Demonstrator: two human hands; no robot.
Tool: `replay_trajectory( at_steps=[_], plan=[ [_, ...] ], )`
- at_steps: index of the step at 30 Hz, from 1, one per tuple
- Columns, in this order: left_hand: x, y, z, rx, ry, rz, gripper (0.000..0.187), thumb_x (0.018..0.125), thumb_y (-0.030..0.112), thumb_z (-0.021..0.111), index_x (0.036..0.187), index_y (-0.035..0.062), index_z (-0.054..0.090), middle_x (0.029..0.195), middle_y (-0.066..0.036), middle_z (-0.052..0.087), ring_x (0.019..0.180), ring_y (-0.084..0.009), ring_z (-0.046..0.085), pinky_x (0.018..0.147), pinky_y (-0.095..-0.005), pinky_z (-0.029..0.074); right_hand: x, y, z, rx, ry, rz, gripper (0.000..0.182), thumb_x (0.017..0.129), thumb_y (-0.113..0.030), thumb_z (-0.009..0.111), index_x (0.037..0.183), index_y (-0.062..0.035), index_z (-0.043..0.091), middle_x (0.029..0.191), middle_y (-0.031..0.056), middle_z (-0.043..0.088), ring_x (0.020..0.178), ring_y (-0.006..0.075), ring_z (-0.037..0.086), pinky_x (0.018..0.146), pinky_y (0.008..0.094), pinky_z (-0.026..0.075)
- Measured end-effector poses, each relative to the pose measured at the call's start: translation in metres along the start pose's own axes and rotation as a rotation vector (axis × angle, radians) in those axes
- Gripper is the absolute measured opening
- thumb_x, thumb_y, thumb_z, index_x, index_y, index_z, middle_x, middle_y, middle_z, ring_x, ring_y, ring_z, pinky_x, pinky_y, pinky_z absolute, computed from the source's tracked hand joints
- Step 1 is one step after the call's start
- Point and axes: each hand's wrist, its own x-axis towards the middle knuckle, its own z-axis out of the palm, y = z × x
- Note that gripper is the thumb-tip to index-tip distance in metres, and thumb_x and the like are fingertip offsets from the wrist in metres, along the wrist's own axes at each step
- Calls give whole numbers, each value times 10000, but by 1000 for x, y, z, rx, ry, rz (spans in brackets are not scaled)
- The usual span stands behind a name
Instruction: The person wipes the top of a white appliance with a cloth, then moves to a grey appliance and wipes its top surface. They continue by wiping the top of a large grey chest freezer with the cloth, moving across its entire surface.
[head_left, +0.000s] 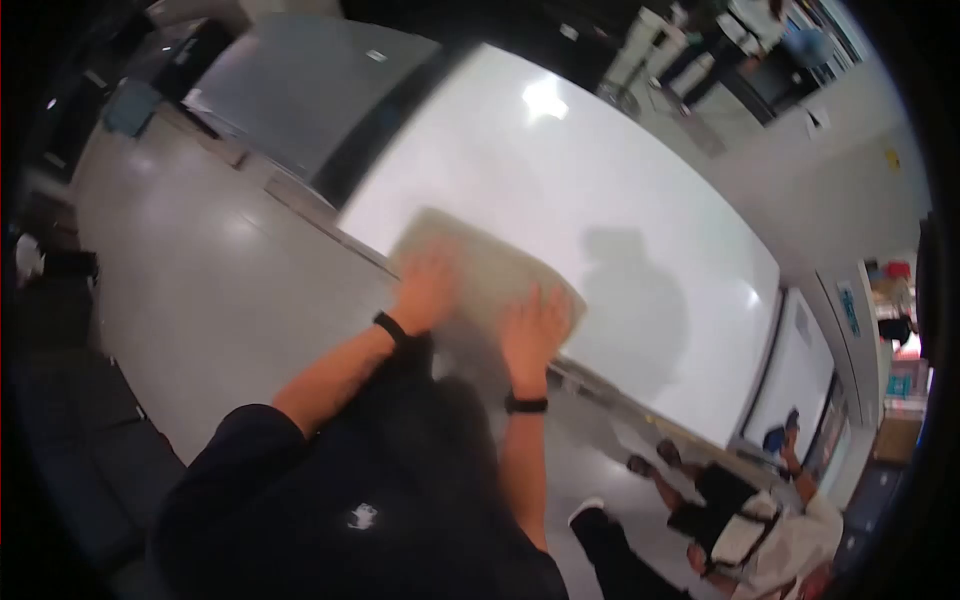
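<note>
A folded grey-green cloth (480, 262) lies at the near edge of a white tabletop (560, 170), slightly blurred. My left hand (428, 288) rests on the left part of the cloth, fingers stretched out over it. On its right part, my right hand (535, 328) lies with the fingers spread and pointing away from me. Both palms face down against the fabric, and each wrist wears a dark band. The underside of the cloth is hidden.
Left of the white table stands a grey-topped table (310, 85). Another white table (795, 365) is at the right. A person in a light top (770, 545) is at the lower right, another person (750, 30) at the top right. Dark cases (80, 450) line the left.
</note>
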Motion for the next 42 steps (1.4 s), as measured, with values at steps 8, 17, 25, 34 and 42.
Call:
replay_trajectory(
  at_steps=[8,17,25,34,42],
  plan=[
    [22,-69,-83,-90,-143,47,594,895,294,558,1454,112,470,1570,-159,374,1479,-355,299,1073,-659,317,20,-85,9,-94,-286,76,796,967,-458,536,1547,8,252,1563,401,164,1442,602,137,1139,670,192],
    [109,-154,-73,61,-33,104,625,847,309,601,1441,145,499,1579,-128,380,1467,-319,335,1025,-630,371,141,-136,39,-86,-351,165,872,966,-526,498,1553,44,195,1548,430,137,1434,627,96,1136,694,169],
    [229,-213,-63,-68,39,339,612,881,330,584,1453,132,491,1565,-153,392,1459,-350,332,1026,-595,382,253,-112,58,-252,-472,64,979,961,-620,451,1558,65,87,1514,488,103,1422,661,40,1158,684,118],
    [357,-214,-39,-61,-157,375,653,938,351,536,1528,120,375,1620,-180,263,1497,-396,247,984,-639,429,368,-100,44,-94,-492,282,922,974,-617,435,1555,52,182,1560,414,146,1443,607,123,1172,655,103],
    [436,-205,-29,-15,-377,273,686,964,420,486,1563,141,299,1662,-176,134,1532,-408,103,1009,-735,337,438,-58,59,34,-485,311,1052,883,-773,444,1616,-146,24,1637,309,-43,1489,541,-98,1173,660,22]
  ],
)
